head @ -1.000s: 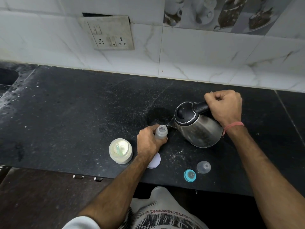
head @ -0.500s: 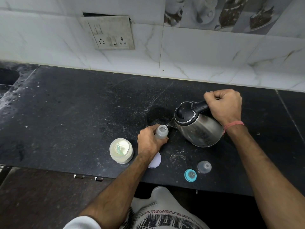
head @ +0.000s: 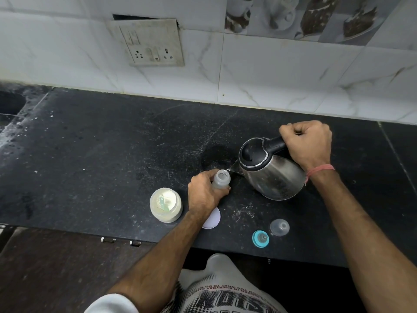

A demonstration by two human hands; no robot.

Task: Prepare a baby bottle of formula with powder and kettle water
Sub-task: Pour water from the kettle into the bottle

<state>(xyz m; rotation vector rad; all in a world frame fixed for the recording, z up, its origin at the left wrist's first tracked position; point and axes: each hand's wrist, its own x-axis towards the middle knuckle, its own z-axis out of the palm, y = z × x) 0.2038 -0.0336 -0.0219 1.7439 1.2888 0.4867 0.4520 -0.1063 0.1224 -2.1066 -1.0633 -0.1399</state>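
Observation:
My left hand (head: 204, 193) grips a small clear baby bottle (head: 221, 178) standing open on the black counter (head: 101, 154). My right hand (head: 308, 144) grips the black handle of a steel kettle (head: 274, 175), tilted left with its spout at the bottle's mouth; a thin stream of water runs into the bottle. An open jar of pale formula powder (head: 165, 205) with a green scoop inside stands left of my left hand. A white lid (head: 212, 219) lies partly under my left wrist. The teal bottle ring with teat (head: 260, 239) and a clear cap (head: 279, 227) lie near the front edge.
A tiled wall with a socket plate (head: 150, 42) rises behind the counter. A sink corner (head: 9, 102) shows at far left. Cabinet fronts with metal catches (head: 121, 241) sit below the counter's front edge. White powder specks dust the counter around the bottle.
Hardly anything has moved; both hands keep their grips, the kettle stays tilted, and water keeps running into the bottle.

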